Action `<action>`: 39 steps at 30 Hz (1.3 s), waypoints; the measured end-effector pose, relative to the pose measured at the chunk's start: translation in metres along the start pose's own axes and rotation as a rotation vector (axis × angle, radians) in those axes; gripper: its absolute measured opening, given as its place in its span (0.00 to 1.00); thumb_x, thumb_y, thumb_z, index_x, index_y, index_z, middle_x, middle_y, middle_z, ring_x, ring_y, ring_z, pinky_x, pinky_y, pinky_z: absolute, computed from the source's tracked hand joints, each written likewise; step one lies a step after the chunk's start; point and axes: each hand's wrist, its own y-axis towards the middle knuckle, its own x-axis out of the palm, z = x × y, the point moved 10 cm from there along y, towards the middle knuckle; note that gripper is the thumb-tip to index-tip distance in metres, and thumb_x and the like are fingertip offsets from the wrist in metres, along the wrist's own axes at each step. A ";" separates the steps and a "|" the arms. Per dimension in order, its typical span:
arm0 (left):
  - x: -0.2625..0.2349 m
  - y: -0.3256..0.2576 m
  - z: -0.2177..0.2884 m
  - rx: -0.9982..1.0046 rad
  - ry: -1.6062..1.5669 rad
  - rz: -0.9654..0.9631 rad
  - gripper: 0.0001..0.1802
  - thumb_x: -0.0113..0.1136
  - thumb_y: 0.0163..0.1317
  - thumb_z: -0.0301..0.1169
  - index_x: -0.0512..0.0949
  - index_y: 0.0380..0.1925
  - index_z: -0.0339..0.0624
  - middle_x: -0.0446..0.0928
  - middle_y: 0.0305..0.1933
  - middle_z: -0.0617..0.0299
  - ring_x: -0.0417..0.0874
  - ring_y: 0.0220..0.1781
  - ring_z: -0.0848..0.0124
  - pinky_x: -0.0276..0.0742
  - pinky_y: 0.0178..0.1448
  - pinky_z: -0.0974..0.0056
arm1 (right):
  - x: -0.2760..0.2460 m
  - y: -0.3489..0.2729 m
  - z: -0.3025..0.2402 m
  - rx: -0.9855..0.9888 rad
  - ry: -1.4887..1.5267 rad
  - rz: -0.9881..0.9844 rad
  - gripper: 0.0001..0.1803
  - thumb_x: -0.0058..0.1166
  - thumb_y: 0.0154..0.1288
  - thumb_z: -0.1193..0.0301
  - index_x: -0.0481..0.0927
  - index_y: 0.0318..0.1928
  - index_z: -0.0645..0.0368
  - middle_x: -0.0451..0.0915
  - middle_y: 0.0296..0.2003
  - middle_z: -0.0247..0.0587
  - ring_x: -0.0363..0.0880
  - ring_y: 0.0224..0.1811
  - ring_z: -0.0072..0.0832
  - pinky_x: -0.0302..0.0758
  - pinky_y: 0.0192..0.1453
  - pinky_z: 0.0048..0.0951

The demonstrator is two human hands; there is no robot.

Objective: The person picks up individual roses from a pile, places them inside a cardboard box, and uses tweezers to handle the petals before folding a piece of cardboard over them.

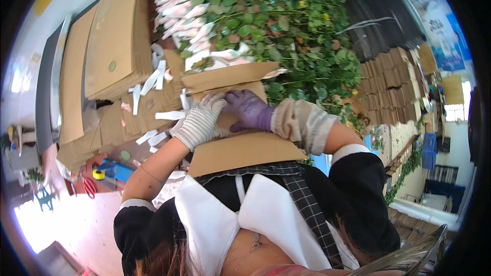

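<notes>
A brown cardboard sheet (245,154) lies in front of my body, with one folded flap toward me and another standing up on the far side. My left hand (203,118), in a white striped knit glove, presses on its left middle part with the fingers bent over it. Close beside it, my right hand (249,111), in a purple glove with a beige striped cuff, curls over the same part with its thumb toward me. Fingertips of both hands nearly meet. What lies under the palms is hidden.
Leafy green stems (307,36) pile up beyond the sheet, next to rows of white-wrapped buds (176,0). Stacked cardboard (115,46) stands at left, with loose white sleeves (153,79) nearby. Red-handled scissors (88,188) and yellow tape (98,174) lie lower left; more cardboard (386,87) is at right.
</notes>
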 end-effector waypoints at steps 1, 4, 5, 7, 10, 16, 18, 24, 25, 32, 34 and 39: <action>0.009 0.005 0.002 -0.038 -0.003 -0.043 0.29 0.63 0.54 0.40 0.70 0.55 0.41 0.65 0.65 0.44 0.66 0.66 0.47 0.65 0.67 0.51 | 0.003 0.003 0.006 -0.009 -0.002 0.005 0.31 0.63 0.51 0.51 0.77 0.54 0.50 0.70 0.60 0.48 0.66 0.63 0.44 0.65 0.62 0.41; 0.052 0.011 -0.024 -0.028 0.186 -0.186 0.37 0.63 0.51 0.28 0.62 0.64 0.40 0.55 0.72 0.42 0.60 0.72 0.45 0.62 0.71 0.52 | -0.018 -0.005 0.038 0.188 0.561 -0.177 0.27 0.62 0.55 0.51 0.79 0.52 0.52 0.74 0.53 0.49 0.71 0.57 0.45 0.68 0.59 0.41; 0.064 0.015 -0.027 -0.011 0.246 -0.247 0.38 0.62 0.51 0.27 0.61 0.64 0.39 0.55 0.72 0.41 0.60 0.72 0.45 0.63 0.71 0.51 | -0.015 -0.020 0.045 0.302 0.854 -0.274 0.26 0.61 0.56 0.51 0.79 0.50 0.53 0.76 0.50 0.49 0.74 0.54 0.45 0.70 0.58 0.41; 0.044 0.026 -0.002 -0.088 0.290 -0.428 0.38 0.64 0.50 0.28 0.62 0.63 0.37 0.55 0.71 0.39 0.61 0.71 0.44 0.65 0.69 0.51 | -0.020 -0.042 0.016 0.016 0.693 -0.163 0.23 0.57 0.61 0.53 0.80 0.48 0.56 0.80 0.41 0.47 0.78 0.48 0.44 0.74 0.51 0.40; 0.026 0.032 0.025 -0.185 0.317 -0.571 0.39 0.66 0.47 0.28 0.64 0.62 0.36 0.56 0.70 0.36 0.62 0.69 0.41 0.67 0.68 0.52 | -0.028 -0.064 -0.047 -0.004 0.215 -0.094 0.16 0.55 0.60 0.58 0.80 0.43 0.56 0.80 0.37 0.43 0.79 0.43 0.40 0.76 0.44 0.38; 0.050 0.048 0.026 -0.254 0.465 -0.537 0.39 0.72 0.44 0.33 0.67 0.57 0.33 0.61 0.66 0.36 0.64 0.67 0.38 0.70 0.65 0.49 | -0.011 -0.067 -0.053 0.225 -0.116 0.145 0.09 0.51 0.55 0.65 0.77 0.35 0.52 0.76 0.32 0.37 0.77 0.36 0.32 0.71 0.37 0.35; 0.051 0.043 0.025 -0.253 0.403 -0.524 0.35 0.67 0.49 0.32 0.67 0.58 0.33 0.60 0.67 0.36 0.63 0.68 0.38 0.72 0.63 0.50 | -0.015 -0.071 -0.058 0.203 -0.055 0.172 0.10 0.52 0.56 0.63 0.77 0.36 0.52 0.77 0.33 0.38 0.77 0.37 0.34 0.71 0.39 0.36; 0.057 0.031 0.015 -0.271 0.390 -0.491 0.23 0.47 0.63 0.27 0.66 0.58 0.31 0.54 0.71 0.36 0.61 0.68 0.38 0.75 0.59 0.47 | -0.132 -0.129 0.034 0.160 0.996 0.511 0.18 0.62 0.61 0.67 0.80 0.50 0.59 0.82 0.44 0.45 0.82 0.45 0.33 0.77 0.51 0.33; 0.058 0.029 0.014 -0.260 0.395 -0.469 0.23 0.47 0.63 0.28 0.66 0.58 0.31 0.55 0.70 0.36 0.61 0.68 0.37 0.76 0.58 0.46 | -0.163 -0.142 0.070 0.296 1.029 0.729 0.11 0.60 0.62 0.74 0.82 0.45 0.62 0.83 0.40 0.43 0.83 0.40 0.29 0.79 0.45 0.28; 0.071 0.022 0.012 -0.197 0.307 -0.427 0.24 0.48 0.61 0.30 0.67 0.56 0.30 0.59 0.67 0.33 0.58 0.69 0.32 0.73 0.58 0.40 | -0.103 0.014 0.185 0.063 0.409 0.269 0.17 0.56 0.64 0.59 0.81 0.48 0.55 0.81 0.43 0.45 0.79 0.45 0.41 0.74 0.54 0.39; 0.078 0.021 0.009 -0.198 0.219 -0.454 0.25 0.48 0.61 0.32 0.67 0.56 0.29 0.57 0.67 0.31 0.56 0.69 0.30 0.68 0.61 0.37 | -0.039 0.056 0.202 0.371 0.154 -0.237 0.26 0.55 0.60 0.48 0.81 0.50 0.54 0.81 0.44 0.46 0.79 0.48 0.42 0.74 0.53 0.40; 0.085 0.015 0.005 -0.201 0.136 -0.459 0.25 0.47 0.61 0.33 0.67 0.56 0.30 0.55 0.67 0.30 0.53 0.69 0.28 0.63 0.63 0.34 | -0.019 0.071 0.182 0.254 -0.121 -0.158 0.20 0.59 0.52 0.57 0.83 0.42 0.56 0.81 0.37 0.44 0.80 0.42 0.41 0.76 0.47 0.40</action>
